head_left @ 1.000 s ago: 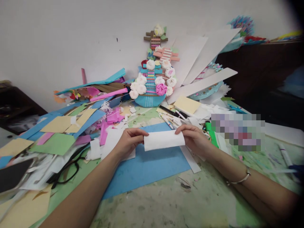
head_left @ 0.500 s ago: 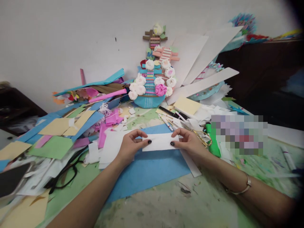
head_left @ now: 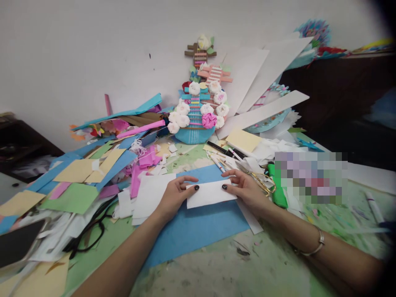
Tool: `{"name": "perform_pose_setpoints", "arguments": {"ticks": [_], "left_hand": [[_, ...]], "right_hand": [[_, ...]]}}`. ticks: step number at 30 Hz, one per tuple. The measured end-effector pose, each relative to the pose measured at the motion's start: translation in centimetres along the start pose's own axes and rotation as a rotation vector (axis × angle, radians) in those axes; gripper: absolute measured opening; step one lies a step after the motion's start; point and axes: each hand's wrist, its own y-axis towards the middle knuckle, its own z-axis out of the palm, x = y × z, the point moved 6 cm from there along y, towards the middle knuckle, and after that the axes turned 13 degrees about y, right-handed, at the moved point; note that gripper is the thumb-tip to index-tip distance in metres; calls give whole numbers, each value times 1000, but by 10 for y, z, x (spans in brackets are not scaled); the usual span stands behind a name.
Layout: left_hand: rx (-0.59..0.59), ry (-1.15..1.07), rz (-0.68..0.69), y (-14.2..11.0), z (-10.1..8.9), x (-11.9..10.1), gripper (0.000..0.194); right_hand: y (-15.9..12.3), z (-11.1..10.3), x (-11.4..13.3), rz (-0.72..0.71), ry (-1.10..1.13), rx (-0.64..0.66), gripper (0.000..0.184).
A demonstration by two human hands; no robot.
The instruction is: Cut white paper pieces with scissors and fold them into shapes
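1. The white paper piece (head_left: 208, 196) is between the two hands, over the blue sheet (head_left: 198, 231) on the desk (head_left: 266, 272); whether its lower edge rests on that sheet I cannot tell
2. The left hand (head_left: 173, 197) holds the piece by its left end, thumb flat on the front, index finger lifted just clear of the top edge; the fingers behind are hidden
3. The right hand (head_left: 248, 192) has the other end in a narrow pinch, thumb on the front near the top edge, remaining fingers partly out of sight
4. As for progress, the piece is a plain small oblong, so cutting to size looks done; whether it is folded double is unclear, and no curling, gluing or joining shows, so I judge this an early stage with most of the shaping left
5. Beside the right hand lie the gold-handled scissors (head_left: 264, 182), unheld; a white strip (head_left: 251, 218) lies below that hand, and white sheets (head_left: 151, 196) lie by the left hand
6. White paper flowers (head_left: 180, 115) sit, already formed, on the blue instrument-shaped craft (head_left: 195, 135) behind
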Motion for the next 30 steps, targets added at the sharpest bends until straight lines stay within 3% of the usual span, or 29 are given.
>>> {"name": "perform_pose_setpoints", "arguments": {"ticks": [6, 11, 16, 18, 21, 24, 30], "left_hand": [[27, -10, -54, -4, 2, -4, 35], [319, -130, -184, -17, 21, -7, 56], [440, 24, -230, -30, 45, -5, 35], [434, 7, -220, -31, 52, -4, 32], [320, -86, -173, -28, 50, -6, 35], [208, -161, -125, -25, 43, -9, 38], [151, -134, -96, -23, 40, -9, 35]], "right_hand": [[0, 0, 1, -16, -10, 14, 40], [-7, 14, -3, 86, 29, 141, 41], [-18, 32, -11, 186, 16, 283, 40], [-18, 33, -10, 173, 38, 250, 40], [-15, 29, -8, 107, 116, 186, 40], [-14, 32, -9, 91, 137, 234, 38], [-18, 38, -2, 57, 65, 245, 30]]}}
